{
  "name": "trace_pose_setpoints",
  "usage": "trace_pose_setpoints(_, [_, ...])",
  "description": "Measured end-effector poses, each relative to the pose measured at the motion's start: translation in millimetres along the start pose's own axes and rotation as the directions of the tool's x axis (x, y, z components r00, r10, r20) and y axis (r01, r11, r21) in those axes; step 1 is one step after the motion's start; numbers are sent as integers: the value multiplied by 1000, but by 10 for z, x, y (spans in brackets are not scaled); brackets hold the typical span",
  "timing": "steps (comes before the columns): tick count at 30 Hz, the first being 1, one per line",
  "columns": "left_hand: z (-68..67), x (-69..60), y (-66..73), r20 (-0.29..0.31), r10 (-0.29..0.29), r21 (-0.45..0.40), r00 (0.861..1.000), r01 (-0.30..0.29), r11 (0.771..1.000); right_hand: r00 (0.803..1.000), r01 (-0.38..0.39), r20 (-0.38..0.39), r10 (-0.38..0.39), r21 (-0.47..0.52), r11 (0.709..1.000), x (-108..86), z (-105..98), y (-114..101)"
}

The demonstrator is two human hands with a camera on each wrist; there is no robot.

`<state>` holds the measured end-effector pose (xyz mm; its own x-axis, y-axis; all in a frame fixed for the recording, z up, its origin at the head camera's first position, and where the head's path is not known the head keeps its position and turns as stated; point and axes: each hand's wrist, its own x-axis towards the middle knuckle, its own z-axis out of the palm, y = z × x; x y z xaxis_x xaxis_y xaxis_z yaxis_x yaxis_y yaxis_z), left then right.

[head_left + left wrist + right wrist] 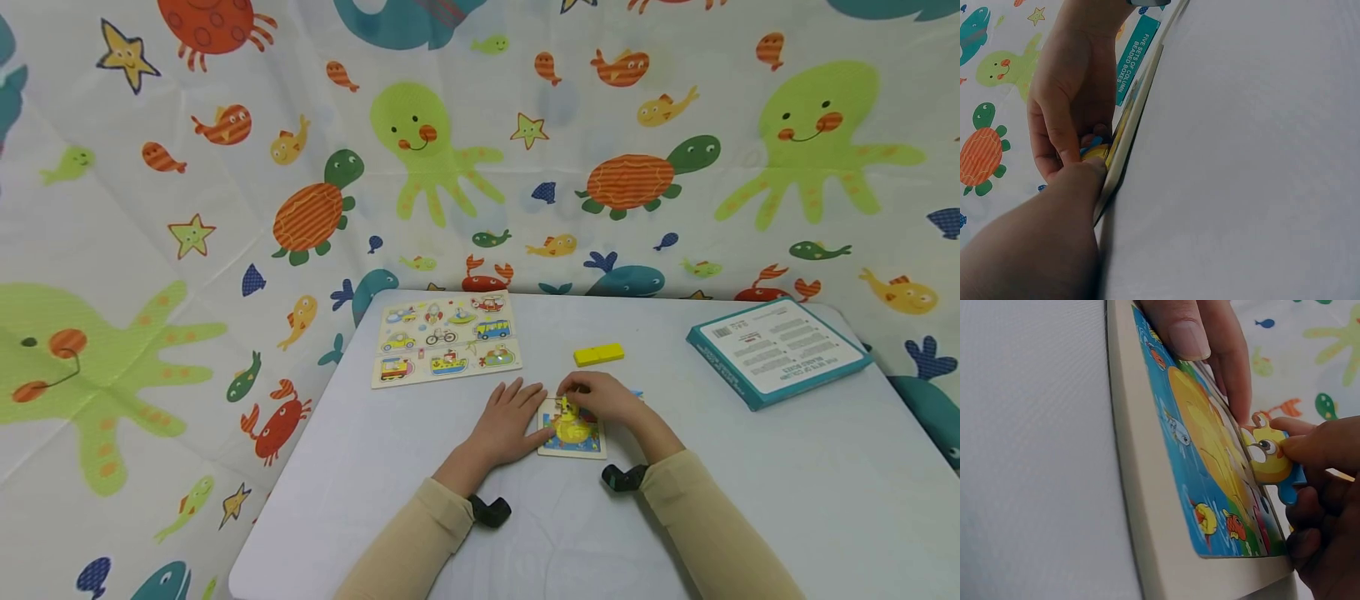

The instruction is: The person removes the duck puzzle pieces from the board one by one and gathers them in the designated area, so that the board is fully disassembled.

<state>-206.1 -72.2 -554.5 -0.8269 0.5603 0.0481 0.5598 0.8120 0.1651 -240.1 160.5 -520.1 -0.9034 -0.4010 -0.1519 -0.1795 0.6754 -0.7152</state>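
Piece (1266,455) is in your right grip (603,400), raised over the far part of the small board (573,455), which lies on the desk (810,483) in front of you. It doesn't lie flat: it is tilted up from the board, with its printed side, a big eye on yellow, turned towards your right wrist camera. In that view its long axis runs from a small knob at the top down to a blue tab at the foot, slanting a little to the right as it drops. Whether its lower edge touches the board, you cannot tell from these views.

Your right grip is closed down to the thickness of that piece. Your thumb presses on the printed side, your forefinger is behind it, and the other fingers curl in near the blue tab.

Your left grip (512,421) rests on the desk with its fingers straight and spread, pointing away from you. Its thumb lies on the left edge of the small board, and its forefinger reaches near the far left corner.

Just beyond your right grip is a yellow bar (598,355), its long axis running left to right. The large board (447,374), printed with vehicles, lies flat at the far left, and the teal box (780,354) lies at an angle on the far right.
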Motion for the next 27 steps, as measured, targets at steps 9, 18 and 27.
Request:
trace_pose_setpoints(9, [7, 16, 2, 4, -4, 0, 1000, 4, 1000, 999, -38, -24, 39, 13, 999, -36, -126, 74])
trace_pose_setpoints(18, [5, 18, 6, 16, -4, -2, 1000, 4, 1000, 996, -77, -47, 78, 28, 997, -186, -412, 185])
trace_pose_setpoints(27, [3, 13, 11, 14, 5, -9, 1000, -5, 1000, 996, -71, -42, 73, 57, 996, -364, -675, 455])
